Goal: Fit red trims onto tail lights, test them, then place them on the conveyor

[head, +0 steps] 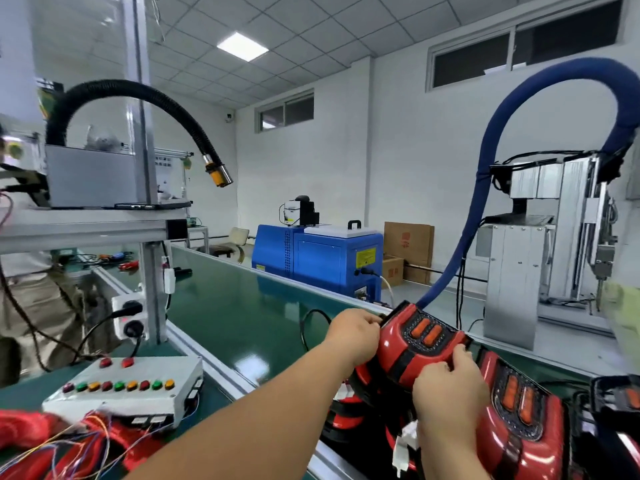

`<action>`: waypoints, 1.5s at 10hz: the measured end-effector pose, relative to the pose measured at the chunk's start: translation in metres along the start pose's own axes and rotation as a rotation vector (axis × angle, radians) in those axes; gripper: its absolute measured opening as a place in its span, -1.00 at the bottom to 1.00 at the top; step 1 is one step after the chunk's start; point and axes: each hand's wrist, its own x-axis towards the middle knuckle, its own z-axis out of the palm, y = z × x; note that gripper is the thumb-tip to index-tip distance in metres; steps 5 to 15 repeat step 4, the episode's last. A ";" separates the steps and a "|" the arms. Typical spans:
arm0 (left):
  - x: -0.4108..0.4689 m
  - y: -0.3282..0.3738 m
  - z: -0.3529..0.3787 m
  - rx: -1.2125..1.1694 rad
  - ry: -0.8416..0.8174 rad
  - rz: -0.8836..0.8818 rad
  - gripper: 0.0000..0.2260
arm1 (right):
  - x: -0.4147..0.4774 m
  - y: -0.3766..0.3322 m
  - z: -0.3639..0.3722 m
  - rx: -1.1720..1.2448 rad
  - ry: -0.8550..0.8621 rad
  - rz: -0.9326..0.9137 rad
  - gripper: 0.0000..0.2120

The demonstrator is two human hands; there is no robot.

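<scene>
Holding the tail light up off the conveyor, tilted, over the belt's near right end. Gripping it from both sides: left hand curled round the far left edge, right hand with fingers hooked over the near right edge.

Probably light and stiff, being a moulded plastic shell with glossy red trim, so likely slippery and quick to scuff or crack at the thin rim. Best taken by the outer edges, never by the orange lenses (and mind the white connector hanging on wires below; cannot tell whose it is).

Tight on the right, with more tail lights lying just beside and partly under the held one. Wide bare belt to the left and ahead, bounded by the aluminium side rail, with the button box beyond it. Keep clear of the blue hose arching behind.
</scene>
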 end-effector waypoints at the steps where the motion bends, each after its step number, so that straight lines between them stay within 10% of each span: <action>1: -0.002 0.000 0.002 0.024 -0.018 0.008 -0.70 | -0.005 -0.002 -0.005 -0.076 0.067 -0.097 -0.54; 15: -0.016 -0.013 -0.002 -0.074 0.180 0.081 -0.69 | -0.019 -0.006 -0.006 -0.044 0.155 -0.306 -0.59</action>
